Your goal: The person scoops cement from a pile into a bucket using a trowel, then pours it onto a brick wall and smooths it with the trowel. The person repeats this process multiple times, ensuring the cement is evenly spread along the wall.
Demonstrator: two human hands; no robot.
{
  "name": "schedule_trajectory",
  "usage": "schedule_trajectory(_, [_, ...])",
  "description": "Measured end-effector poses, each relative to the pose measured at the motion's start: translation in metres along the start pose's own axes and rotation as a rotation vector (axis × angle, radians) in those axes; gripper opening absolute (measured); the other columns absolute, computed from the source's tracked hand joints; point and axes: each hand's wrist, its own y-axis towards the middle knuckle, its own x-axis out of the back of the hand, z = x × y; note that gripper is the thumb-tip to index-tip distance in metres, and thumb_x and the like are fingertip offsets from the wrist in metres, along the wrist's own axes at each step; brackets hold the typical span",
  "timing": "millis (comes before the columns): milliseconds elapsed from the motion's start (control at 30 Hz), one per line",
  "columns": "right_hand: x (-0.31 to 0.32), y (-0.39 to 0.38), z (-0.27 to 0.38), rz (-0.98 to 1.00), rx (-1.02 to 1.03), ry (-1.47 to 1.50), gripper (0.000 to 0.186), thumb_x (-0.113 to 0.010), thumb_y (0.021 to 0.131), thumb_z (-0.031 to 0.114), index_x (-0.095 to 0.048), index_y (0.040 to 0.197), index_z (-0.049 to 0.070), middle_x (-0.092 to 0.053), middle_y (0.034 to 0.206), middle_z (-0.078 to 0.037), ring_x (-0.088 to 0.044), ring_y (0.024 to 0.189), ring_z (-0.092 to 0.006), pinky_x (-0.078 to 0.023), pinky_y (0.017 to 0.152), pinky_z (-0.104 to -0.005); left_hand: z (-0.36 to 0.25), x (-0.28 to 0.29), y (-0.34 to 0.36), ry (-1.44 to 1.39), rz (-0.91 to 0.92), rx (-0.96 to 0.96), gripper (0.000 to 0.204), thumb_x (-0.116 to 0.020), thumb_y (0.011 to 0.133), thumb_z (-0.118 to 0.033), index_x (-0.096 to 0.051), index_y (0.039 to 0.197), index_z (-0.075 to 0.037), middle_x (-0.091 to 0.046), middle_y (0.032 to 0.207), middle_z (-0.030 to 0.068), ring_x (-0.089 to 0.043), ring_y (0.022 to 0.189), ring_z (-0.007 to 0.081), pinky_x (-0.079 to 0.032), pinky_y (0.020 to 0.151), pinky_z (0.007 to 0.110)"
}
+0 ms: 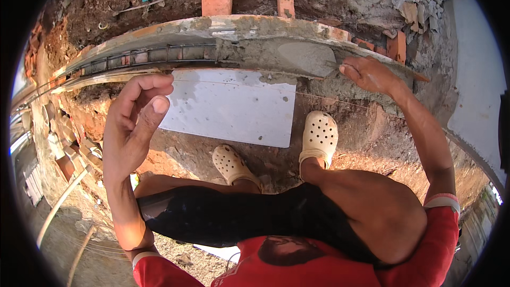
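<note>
My right hand [369, 75] is closed round the handle of a trowel [308, 57], whose grey, pointed blade lies on wet mortar [249, 53] in a long board-sided trough. My left hand [135, 114] is raised at the left, fingers curled and thumb apart, with nothing visible between them. It appears over the left edge of a white sheet [228, 109] that carries grey splashes. A thin string [329, 97] runs across the sheet toward the right. Left of the mortar, a steel bar frame [154, 55] lies inside the trough.
Orange bricks [217, 1] stand behind the far board [159, 27], with rubble and soil beyond. My cream clogs [320, 134] are on the dirt near the sheet. A pale wall [478, 64] rises at the right. Bricks and wood pieces [66, 159] lie at the left.
</note>
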Motion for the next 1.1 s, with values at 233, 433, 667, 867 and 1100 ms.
schedule_trajectory(233, [0.04, -0.079, -0.023, 0.052, -0.247, -0.27, 0.043, -0.044, 0.107, 0.04, -0.063, 0.132, 0.01, -0.069, 0.121, -0.02, -0.063, 0.116, -0.0378, -0.049, 0.098, -0.0489, 0.002, 0.004, -0.005, 0.049, 0.038, 0.03, 0.046, -0.07, 0.1, -0.039, -0.064, 0.126, -0.003, -0.068, 0.117, 0.0083, -0.06, 0.114, 0.0151, -0.045, 0.097, 0.029])
schedule_trajectory(433, [0.03, -0.024, 0.028, -0.027, -0.02, -0.13, 0.04, -0.047, 0.107, 0.04, -0.065, 0.115, 0.005, -0.07, 0.097, -0.02, -0.066, 0.099, -0.0392, -0.049, 0.094, -0.0512, 0.005, -0.008, 0.012, 0.064, 0.098, -0.061, 0.046, -0.069, 0.1, -0.041, -0.064, 0.124, -0.002, -0.068, 0.111, 0.0068, -0.061, 0.108, 0.0134, -0.046, 0.093, 0.028])
schedule_trajectory(667, [-0.005, 0.045, -0.004, -0.002, 0.236, -0.083, 0.034, -0.05, 0.105, 0.038, -0.066, 0.104, 0.008, -0.067, 0.086, -0.018, -0.066, 0.089, -0.04, -0.048, 0.087, -0.0563, 0.015, -0.008, 0.014, 0.115, 0.201, 0.035, 0.04, -0.068, 0.102, -0.034, -0.064, 0.124, -0.002, -0.067, 0.115, 0.0062, -0.061, 0.111, 0.0156, -0.045, 0.098, 0.03])
schedule_trajectory(867, [0.016, -0.035, -0.07, 0.057, -0.03, -0.176, 0.052, -0.056, 0.104, 0.05, -0.068, 0.125, 0.004, -0.072, 0.107, -0.021, -0.067, 0.101, -0.0355, -0.052, 0.085, -0.048, 0.02, 0.003, 0.009, 0.06, 0.149, 0.009, 0.042, -0.066, 0.102, -0.035, -0.063, 0.125, 0.0, -0.067, 0.116, 0.0065, -0.061, 0.112, 0.0165, -0.045, 0.1, 0.032])
schedule_trajectory(1100, [0.021, -0.122, -0.104, -0.032, -0.229, -0.12, 0.047, -0.053, 0.105, 0.048, -0.068, 0.126, 0.009, -0.069, 0.116, -0.02, -0.066, 0.106, -0.0347, -0.052, 0.091, -0.0451, 0.015, 0.0, 0.008, 0.098, 0.173, -0.001, 0.045, -0.067, 0.101, -0.039, -0.064, 0.124, 0.0, -0.067, 0.115, 0.0066, -0.061, 0.11, 0.0159, -0.045, 0.099, 0.031])
